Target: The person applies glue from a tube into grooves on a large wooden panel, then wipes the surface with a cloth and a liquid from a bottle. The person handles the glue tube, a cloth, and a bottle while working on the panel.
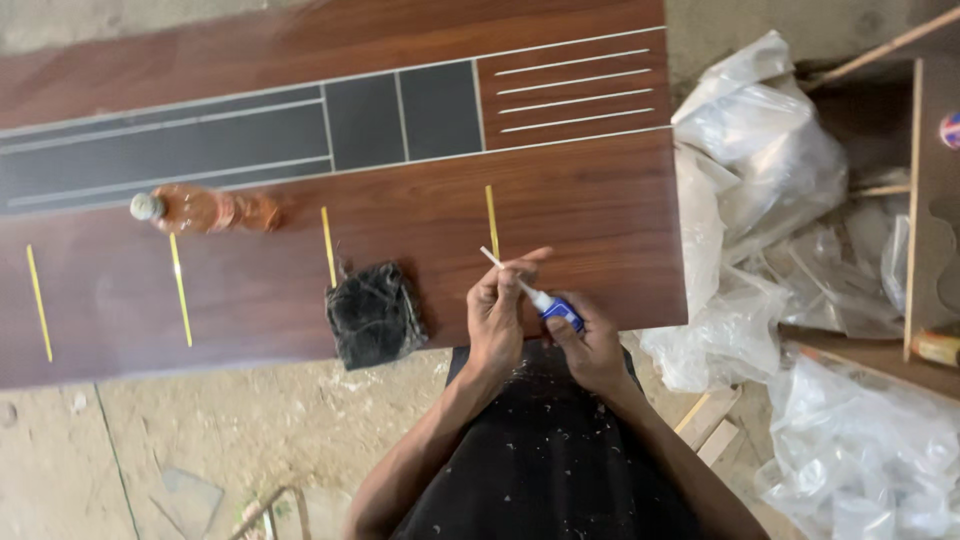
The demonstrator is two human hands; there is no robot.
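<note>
We are observing both hands working at the near edge of a long reddish-brown wood-laminate panel (560,200). The right hand (592,345) is clenching around a small blue-bodied adhesive tube with a long white nozzle (545,303); the left hand (497,312) is pinching that nozzle along its length between thumb and fingertips. The tube is sitting between the two hands, over the panel's front edge, its tip pointing up and left toward a thin yellow strip inlaid in the panel (492,221).

We are judging the following risks. The left fingers are lying on the nozzle itself, so any squeeze from the right hand could put adhesive on skin and bond the fingers to the nozzle. The tip is hanging above finished laminate, so a stray drop could be marking the surface beside the strip. We cannot tell whether the nozzle is capped or open.

Further out, a crumpled black cloth (373,312) is resting on the panel edge just left of the hands. A small orange-tinted plastic bottle lying on its side (205,209) is well to the left; it could be rolling and spilling. Crumpled clear plastic sheeting (760,200) is piling up at the panel's right end, near enough to be catching a sleeve or elbow.
</note>
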